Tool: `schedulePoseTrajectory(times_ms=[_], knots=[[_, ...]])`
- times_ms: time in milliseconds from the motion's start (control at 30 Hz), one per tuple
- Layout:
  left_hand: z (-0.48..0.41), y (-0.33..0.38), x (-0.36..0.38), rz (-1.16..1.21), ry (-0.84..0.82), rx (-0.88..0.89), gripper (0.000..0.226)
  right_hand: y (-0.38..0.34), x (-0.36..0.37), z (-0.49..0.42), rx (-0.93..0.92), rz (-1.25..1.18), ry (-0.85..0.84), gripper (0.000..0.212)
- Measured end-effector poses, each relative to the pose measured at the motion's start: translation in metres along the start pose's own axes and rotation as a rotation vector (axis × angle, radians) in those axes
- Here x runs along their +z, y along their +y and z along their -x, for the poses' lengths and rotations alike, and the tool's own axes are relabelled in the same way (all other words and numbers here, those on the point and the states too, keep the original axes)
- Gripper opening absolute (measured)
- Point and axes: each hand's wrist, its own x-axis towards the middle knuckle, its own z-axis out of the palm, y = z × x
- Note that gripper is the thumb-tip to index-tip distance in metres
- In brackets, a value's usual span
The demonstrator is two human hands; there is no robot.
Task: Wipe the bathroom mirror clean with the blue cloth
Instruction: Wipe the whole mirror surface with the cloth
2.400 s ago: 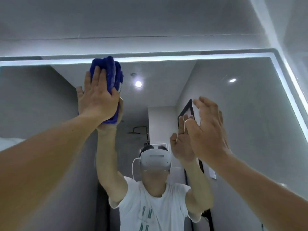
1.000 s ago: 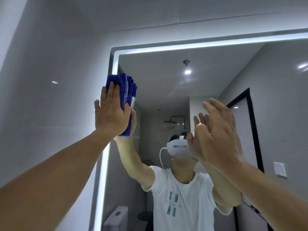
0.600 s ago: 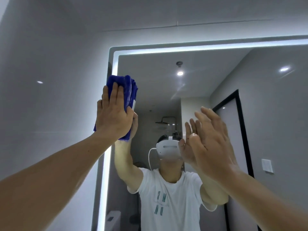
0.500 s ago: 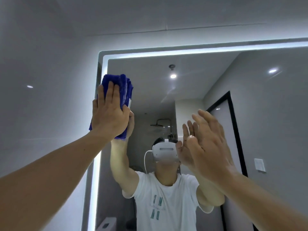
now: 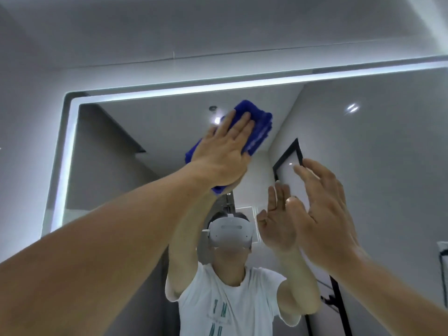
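Observation:
The bathroom mirror (image 5: 375,166) fills most of the view, framed by a lit white strip along its top and left edges. A folded blue cloth (image 5: 258,128) lies flat against the glass in the upper middle, below the top strip. My left hand (image 5: 223,154) presses it to the mirror with straight fingers spread over it. My right hand (image 5: 324,214) is raised to the right and lower, fingers straight, holding nothing; whether it touches the glass I cannot tell.
The mirror reflects a person in a white T-shirt and a white headset (image 5: 230,232), a dark door frame (image 5: 297,146) and ceiling spotlights. Grey wall (image 5: 31,117) borders the mirror on the left and above.
My left hand has swept the cloth from the mirror's upper left corner rightward to the upper middle. The view has tilted up and right. My right hand stays raised.

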Motion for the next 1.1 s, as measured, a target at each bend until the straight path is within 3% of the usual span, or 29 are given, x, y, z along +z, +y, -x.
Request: schedulePoseTrajectory(times_ms=[133,233,333,433,500,633,867,1100], knots=[[-0.022,0.055,0.005,0.009,-0.022,0.218,0.063,0.031,-0.021,-0.007,0.061,0.015,0.039,0.064],[-0.025,0.058,0.005,-0.024,-0.019,0.269,0.061,0.040,-0.024,-0.015,0.100,0.008,0.057,0.066],[-0.034,0.022,-0.005,-0.008,0.027,0.069,0.062,0.034,-0.017,-0.017,0.080,-0.006,0.053,0.067],[-0.030,-0.054,-0.019,0.013,0.061,-0.250,0.063,0.029,-0.012,-0.017,0.065,-0.006,0.034,0.068],[-0.003,-0.104,-0.022,0.000,0.071,-0.349,0.063,0.026,-0.007,-0.017,0.069,-0.003,0.023,0.069],[0.056,-0.156,-0.021,0.000,0.071,-0.331,0.064,0.005,0.017,-0.009,0.064,-0.035,0.060,0.069],[0.083,-0.173,-0.024,-0.010,0.049,-0.220,0.061,-0.046,0.055,0.001,0.013,-0.024,0.009,0.062],[0.123,-0.196,-0.026,0.012,0.023,-0.278,0.060,-0.072,0.055,0.017,0.037,0.027,-0.057,0.066]])
